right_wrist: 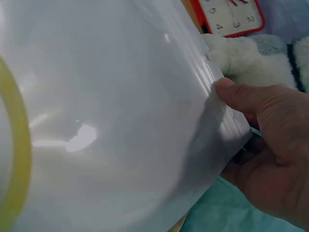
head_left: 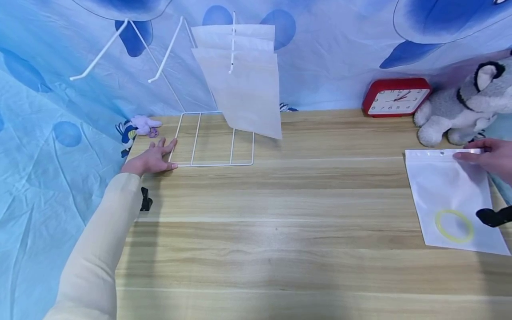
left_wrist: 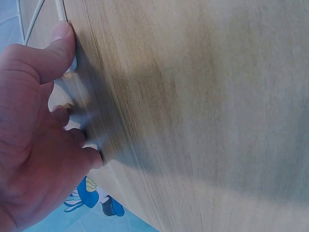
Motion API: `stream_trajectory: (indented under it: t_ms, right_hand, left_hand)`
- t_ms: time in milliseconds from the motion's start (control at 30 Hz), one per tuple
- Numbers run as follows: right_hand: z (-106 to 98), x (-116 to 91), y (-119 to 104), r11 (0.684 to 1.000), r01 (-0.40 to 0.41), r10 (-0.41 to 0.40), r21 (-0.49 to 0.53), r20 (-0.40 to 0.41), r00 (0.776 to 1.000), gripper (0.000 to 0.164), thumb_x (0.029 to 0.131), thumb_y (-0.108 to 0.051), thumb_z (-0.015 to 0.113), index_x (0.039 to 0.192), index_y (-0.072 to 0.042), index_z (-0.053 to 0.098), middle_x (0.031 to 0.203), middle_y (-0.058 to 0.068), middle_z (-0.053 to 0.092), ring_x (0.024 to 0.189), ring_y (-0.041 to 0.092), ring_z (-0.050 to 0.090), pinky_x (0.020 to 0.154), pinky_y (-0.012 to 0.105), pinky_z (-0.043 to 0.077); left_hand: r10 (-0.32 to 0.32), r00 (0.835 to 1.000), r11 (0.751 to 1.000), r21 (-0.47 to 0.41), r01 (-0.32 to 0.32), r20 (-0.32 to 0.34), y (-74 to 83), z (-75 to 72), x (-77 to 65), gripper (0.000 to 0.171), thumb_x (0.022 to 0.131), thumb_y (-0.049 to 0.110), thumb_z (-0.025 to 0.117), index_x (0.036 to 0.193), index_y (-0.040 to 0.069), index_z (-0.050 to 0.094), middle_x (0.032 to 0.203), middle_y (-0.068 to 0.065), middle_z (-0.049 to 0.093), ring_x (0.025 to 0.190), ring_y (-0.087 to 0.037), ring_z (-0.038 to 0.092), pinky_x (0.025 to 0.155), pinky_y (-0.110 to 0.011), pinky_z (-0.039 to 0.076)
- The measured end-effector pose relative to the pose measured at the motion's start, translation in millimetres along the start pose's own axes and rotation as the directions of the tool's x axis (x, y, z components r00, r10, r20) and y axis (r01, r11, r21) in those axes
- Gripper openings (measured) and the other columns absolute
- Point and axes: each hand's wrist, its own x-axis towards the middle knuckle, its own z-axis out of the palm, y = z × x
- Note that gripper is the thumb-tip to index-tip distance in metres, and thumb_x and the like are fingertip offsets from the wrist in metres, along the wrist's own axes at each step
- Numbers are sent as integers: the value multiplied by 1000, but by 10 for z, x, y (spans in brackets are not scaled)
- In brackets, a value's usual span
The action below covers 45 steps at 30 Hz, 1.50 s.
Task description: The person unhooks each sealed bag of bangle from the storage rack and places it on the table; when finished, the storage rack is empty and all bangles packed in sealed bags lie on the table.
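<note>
A white wire rack (head_left: 224, 165) stands at the back left, with upright prongs above its flat base. Several whitish bags (head_left: 252, 89) hang from its right prong. My left hand (head_left: 153, 158) rests at the base's left end, fingers spread; in the left wrist view its thumb (left_wrist: 62, 43) presses the rack's front corner. On the right, my right hand (head_left: 492, 156) pinches the top right corner of a white zip bag (head_left: 444, 186), thumb above and fingers beneath. A yellow ring (head_left: 440, 229) shows on the lower part of this bag.
A red-framed clock (head_left: 400, 95) stands at the back right beside a grey and white plush dog (head_left: 444, 106). A small purple plush toy (head_left: 145, 124) sits in the back left corner. Blue patterned cloth (head_left: 328, 58) hangs behind the wooden table (head_left: 280, 249).
</note>
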Motion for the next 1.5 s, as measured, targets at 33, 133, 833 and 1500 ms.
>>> stream_trajectory:
  t_ms: [33,133,833,1500]
  right_hand:
    - [5,-30,-40,1000,4,-5,-10,-2,1000,87,93,-59,57,134,14,36,116,32,38,97,44,37,68,43,38]
    - [29,-82,-122,1000,-5,5,-21,0,1000,81,96,-54,57,136,13,36,114,31,37,97,45,37,68,46,39]
    - [115,-177,-277,991,36,-50,-128,-109,993,74,96,-35,64,138,18,33,125,41,37,103,51,39,72,55,45]
    - [252,-478,-559,932,299,-352,-204,-320,880,46,99,-24,60,120,16,54,115,39,53,102,52,51,80,58,41]
  left_hand:
    - [0,1000,1000,-1,0,1,-2,1,-2,91,99,33,63,159,7,-1,156,-36,-16,137,-61,-18,105,-77,5]
    - [4,1000,1000,0,-4,-2,-4,1,-7,90,99,32,63,159,7,0,156,-37,-15,137,-62,-17,105,-77,5]
    - [-15,1000,1000,13,15,-10,-29,-3,1,90,99,34,62,159,8,1,157,-35,-14,138,-61,-15,103,-79,6]
    - [4,1000,1000,15,-4,-5,-41,9,4,91,99,34,62,159,8,-1,156,-37,-16,137,-62,-16,103,-79,5]
